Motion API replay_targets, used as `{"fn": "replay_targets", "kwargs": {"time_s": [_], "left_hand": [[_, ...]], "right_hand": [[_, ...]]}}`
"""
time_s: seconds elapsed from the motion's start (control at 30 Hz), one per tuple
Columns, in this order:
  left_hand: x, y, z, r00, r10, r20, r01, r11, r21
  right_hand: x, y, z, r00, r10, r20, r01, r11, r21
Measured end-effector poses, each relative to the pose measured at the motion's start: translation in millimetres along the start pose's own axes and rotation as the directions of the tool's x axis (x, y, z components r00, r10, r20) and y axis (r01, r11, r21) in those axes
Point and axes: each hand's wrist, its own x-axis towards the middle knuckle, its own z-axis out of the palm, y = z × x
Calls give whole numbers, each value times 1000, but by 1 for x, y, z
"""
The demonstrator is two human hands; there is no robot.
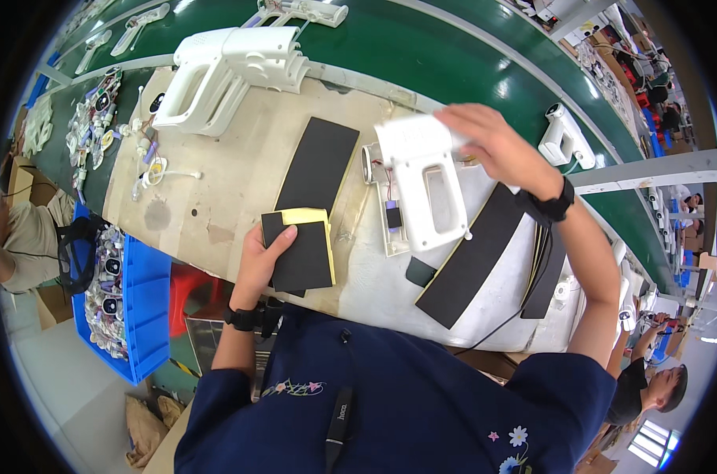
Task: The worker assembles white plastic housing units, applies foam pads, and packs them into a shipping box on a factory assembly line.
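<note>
In my left hand [265, 257] is a small stack of black foam sheets [307, 257] with yellow backing, my thumb pressed on top. My right hand [489, 142] is at the upper end of a white gun-shaped plastic shell [433, 201], fingers over its edge and slightly blurred. The shell's far left end is blurred too. Partly beneath it lies another open white shell half [395, 238], where wires and a small dark block show. Beyond my left hand lies a long black foam strip [319, 162]. Another black strip [467, 265] rests right of the shell.
Stacked white gun-shaped shells [232, 75] stand at the far left of the worktable [224, 178], near loose wired parts [149, 162]. A blue bin [149, 308] of parts sits lower left. More black strips [546, 276] lie right. Beyond runs a green conveyor [421, 51]. Other people are nearby.
</note>
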Motion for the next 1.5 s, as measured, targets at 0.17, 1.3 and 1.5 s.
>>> {"fn": "replay_targets", "kwargs": {"time_s": [0.17,1.3,1.5], "left_hand": [[-6,-3,2,999,47,-6,-47,996,82],[-3,-8,3,998,38,-55,-35,998,52],[-2,-5,8,997,30,-67,-26,998,59]], "right_hand": [[-18,-13,23,999,-21,-36,20,999,-41],[-5,-12,47,995,93,39,-93,996,10],[-17,-9,57,999,44,8,-43,992,-117]]}}
